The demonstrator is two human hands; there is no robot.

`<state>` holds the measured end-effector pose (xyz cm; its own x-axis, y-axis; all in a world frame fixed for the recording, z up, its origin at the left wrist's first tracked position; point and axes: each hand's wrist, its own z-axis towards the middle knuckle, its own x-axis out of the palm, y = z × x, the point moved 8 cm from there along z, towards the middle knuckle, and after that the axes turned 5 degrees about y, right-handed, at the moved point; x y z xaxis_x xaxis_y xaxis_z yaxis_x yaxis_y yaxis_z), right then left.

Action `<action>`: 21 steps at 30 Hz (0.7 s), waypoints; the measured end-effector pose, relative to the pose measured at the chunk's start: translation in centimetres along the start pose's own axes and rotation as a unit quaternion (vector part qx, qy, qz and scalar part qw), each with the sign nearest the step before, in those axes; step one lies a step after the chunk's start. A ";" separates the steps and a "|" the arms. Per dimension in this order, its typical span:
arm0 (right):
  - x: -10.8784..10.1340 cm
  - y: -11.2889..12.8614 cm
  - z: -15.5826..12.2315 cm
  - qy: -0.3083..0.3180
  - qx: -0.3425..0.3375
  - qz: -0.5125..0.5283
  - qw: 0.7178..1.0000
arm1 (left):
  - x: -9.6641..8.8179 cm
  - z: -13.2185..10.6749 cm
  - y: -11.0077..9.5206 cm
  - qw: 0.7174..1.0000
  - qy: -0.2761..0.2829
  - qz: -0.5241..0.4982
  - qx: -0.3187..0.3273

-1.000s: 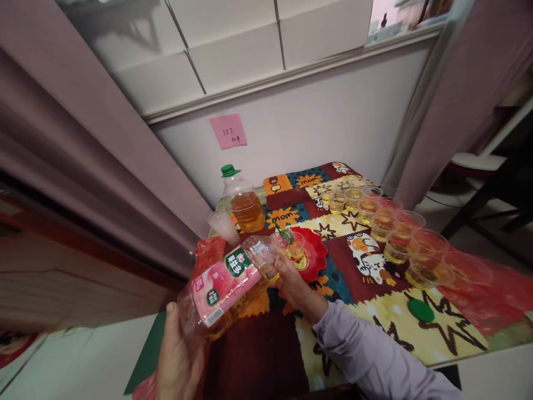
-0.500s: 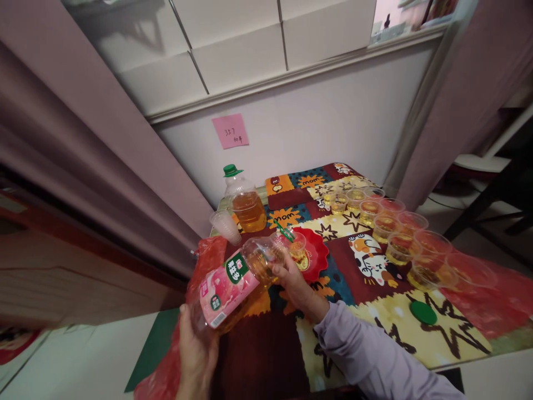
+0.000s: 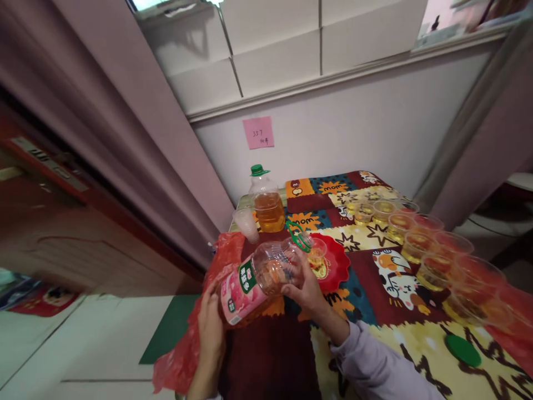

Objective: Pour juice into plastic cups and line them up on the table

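Note:
A large clear juice bottle [image 3: 244,291] with a pink label lies tilted between my two hands, its uncapped mouth and green handle ring [image 3: 300,238] to the upper right. My left hand [image 3: 211,322] is closed around its base. My right hand [image 3: 307,286] grips it near the neck. Right by the bottle mouth, a clear plastic cup [image 3: 318,253] with some yellowish juice stands on a red scalloped plate [image 3: 342,266]. Whether the mouth touches the cup, I cannot tell.
Rows of juice-filled cups [image 3: 418,244] stand along the right side. A second juice bottle [image 3: 270,211] with a green cap and a stack of cups [image 3: 246,223] are at the back left. A green cap [image 3: 463,350] lies front right. Red plastic [image 3: 185,339] hangs over the left edge.
The view has swung left, so the table appears further right. The bottle has been turned and less juice shows near its neck; its green ring is now plainly visible. Both hands still hold it.

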<state>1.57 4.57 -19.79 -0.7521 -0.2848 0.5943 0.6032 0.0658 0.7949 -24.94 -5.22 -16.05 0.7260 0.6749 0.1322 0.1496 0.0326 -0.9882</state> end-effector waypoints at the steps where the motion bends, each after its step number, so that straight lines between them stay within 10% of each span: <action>1: 0.2 0.1 -0.1 0.004 0.001 -0.001 1.000 | 0.0 -0.2 -1.1 0.999 0.006 0.020 0.025; 6: 1.7 1.2 -0.7 0.004 -0.015 -0.035 0.999 | 5.6 -2.3 -6.6 0.931 0.199 0.222 0.212; 10: 2.7 2.5 -0.8 0.045 -0.010 -0.056 0.997 | 8.4 -2.2 -7.1 0.903 0.236 0.283 0.223; 14: 2.3 4.8 -0.6 0.130 -0.015 -0.152 0.980 | 8.1 -1.4 -7.1 0.913 0.206 0.270 0.225; 21: -5.4 11.4 2.2 -0.021 -0.124 -0.481 0.868 | 5.6 -1.1 -5.7 0.899 0.185 0.276 0.285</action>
<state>11.93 9.02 -13.73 -0.9454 -0.0583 -0.3206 -0.2736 -0.3924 0.8782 -20.96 -2.43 -9.60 0.7731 0.4168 -0.4781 -0.5937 0.2104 -0.7767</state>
